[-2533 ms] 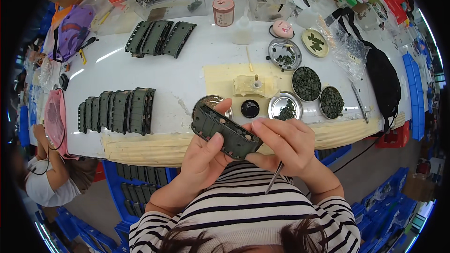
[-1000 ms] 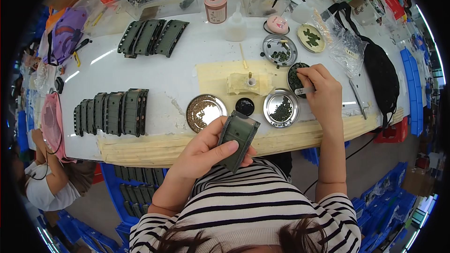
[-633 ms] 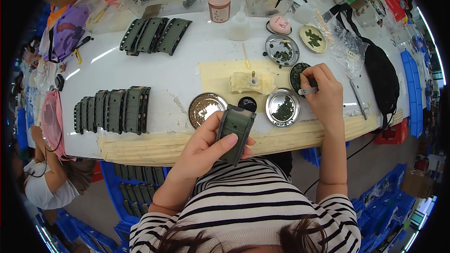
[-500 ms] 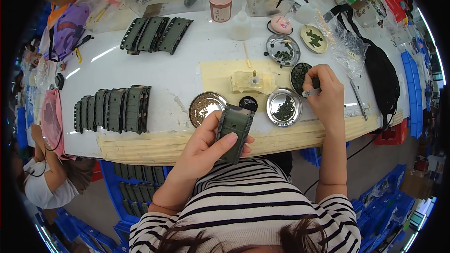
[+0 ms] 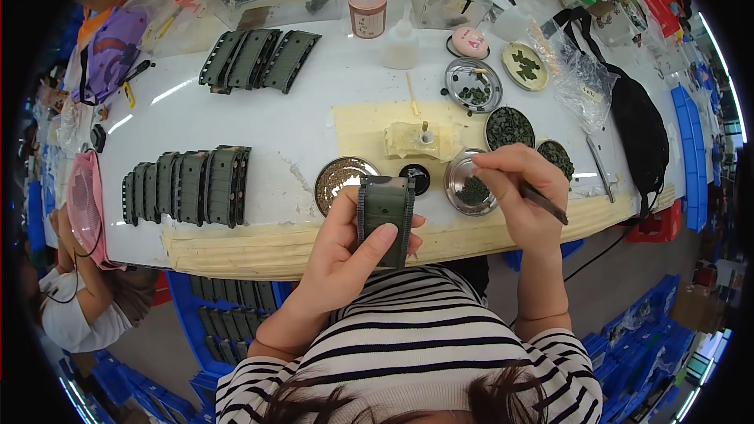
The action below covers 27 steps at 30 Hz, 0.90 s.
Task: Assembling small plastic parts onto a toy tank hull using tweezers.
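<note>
My left hand (image 5: 352, 247) holds a dark green, slightly curved rectangular case (image 5: 385, 216) with ribbed edges, the thumb lying on its face. My right hand (image 5: 522, 196) hovers over a round metal dish (image 5: 454, 199) of small green pieces. Its thumb and fingertips are pinched together; whether a small piece sits between them is too small to tell. A slim dark tool (image 5: 544, 203) is tucked in this hand and sticks out past the palm. A dish of tiny brownish parts (image 5: 323, 180) and a small black round cup (image 5: 415, 179) stand beyond the case.
Similar green cases lie in rows at left (image 5: 188, 187) and farther back (image 5: 250, 59). Dishes of green pieces (image 5: 509, 127) stand right, near a taped block (image 5: 404, 140), a squeeze bottle (image 5: 402, 45) and a metal rod (image 5: 601, 166). Another person's arm (image 5: 86, 286) shows at left.
My right hand has moved left and nearer from the large dish of green pieces to above the smaller dish. The case in my left hand has turned slightly more upright.
</note>
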Available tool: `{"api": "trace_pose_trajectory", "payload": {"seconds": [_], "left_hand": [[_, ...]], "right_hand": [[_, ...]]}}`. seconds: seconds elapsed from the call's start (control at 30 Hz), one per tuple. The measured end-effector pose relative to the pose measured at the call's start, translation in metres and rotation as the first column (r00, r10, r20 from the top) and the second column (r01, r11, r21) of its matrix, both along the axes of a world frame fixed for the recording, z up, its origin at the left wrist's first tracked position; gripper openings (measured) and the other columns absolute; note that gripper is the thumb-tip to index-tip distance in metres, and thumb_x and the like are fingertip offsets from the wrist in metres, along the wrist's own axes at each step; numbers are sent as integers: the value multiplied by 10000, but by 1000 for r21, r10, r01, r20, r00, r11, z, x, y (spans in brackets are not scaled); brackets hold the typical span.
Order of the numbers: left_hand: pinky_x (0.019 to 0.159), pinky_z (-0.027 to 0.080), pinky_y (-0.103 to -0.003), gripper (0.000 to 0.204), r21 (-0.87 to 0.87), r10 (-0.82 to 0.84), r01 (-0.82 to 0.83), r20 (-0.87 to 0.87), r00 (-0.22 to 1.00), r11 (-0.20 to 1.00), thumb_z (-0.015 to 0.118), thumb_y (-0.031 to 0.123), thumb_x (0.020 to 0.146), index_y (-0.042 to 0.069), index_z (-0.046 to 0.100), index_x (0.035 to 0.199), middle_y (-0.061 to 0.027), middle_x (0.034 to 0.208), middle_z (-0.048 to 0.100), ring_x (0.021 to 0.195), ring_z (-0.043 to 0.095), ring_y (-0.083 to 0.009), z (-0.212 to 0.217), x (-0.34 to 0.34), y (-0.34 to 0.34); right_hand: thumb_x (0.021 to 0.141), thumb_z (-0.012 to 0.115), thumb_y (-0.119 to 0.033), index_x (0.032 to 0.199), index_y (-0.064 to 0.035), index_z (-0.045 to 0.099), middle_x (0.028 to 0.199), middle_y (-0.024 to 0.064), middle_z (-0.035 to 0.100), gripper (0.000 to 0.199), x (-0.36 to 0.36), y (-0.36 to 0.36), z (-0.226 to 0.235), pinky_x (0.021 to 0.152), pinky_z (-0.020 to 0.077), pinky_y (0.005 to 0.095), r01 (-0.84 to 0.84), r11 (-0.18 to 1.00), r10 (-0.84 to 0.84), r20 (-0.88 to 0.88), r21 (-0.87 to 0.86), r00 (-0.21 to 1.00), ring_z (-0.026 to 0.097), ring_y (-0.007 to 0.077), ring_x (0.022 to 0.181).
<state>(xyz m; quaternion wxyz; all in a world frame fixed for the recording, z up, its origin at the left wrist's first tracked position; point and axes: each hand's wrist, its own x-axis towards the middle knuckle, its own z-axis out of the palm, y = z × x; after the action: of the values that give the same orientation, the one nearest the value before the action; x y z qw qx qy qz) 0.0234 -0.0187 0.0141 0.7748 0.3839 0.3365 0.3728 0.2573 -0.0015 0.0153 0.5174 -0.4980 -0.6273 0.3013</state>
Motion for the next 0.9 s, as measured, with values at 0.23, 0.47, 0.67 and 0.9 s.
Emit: {"api": "trace_pose_trajectory", "payload": {"seconds": [0.23,0.47,0.67,0.9], "left_hand": [[809,533,-315,574,232,130,-135,35,991,963,406,52,990,128,102,1472,-201,1235,512,907,625,-182,-3,9,0],[780,536,-303,549,252,149,-147,12,989,956,390,48,993,126,108,1458,-197,1212,517,871,624,-179,-12,5,-3],[804,537,-311,611,238,137,-142,36,990,961,395,41,987,129,44,1480,-192,1227,517,902,624,-182,-7,6,-3],[885,508,-318,707,320,91,-62,-76,993,945,418,18,971,72,-43,1505,-174,1294,469,1060,550,-176,-7,5,-6]], "right_hand": [[775,710,43,948,-37,725,635,-68,546,191,-33,-6,1,483,249,173,-179,972,138,-241,-155,961,324,-14,504],[723,708,103,917,17,707,653,-20,577,212,-43,-7,12,521,322,178,-228,933,155,-261,-278,953,378,9,534],[760,716,45,941,-18,725,726,-3,639,192,-43,-9,3,500,306,176,-222,949,160,-263,-224,951,396,9,533],[740,747,47,887,-4,713,773,47,670,159,-42,-8,4,539,372,187,-126,986,119,-75,-107,990,520,58,613]]}}
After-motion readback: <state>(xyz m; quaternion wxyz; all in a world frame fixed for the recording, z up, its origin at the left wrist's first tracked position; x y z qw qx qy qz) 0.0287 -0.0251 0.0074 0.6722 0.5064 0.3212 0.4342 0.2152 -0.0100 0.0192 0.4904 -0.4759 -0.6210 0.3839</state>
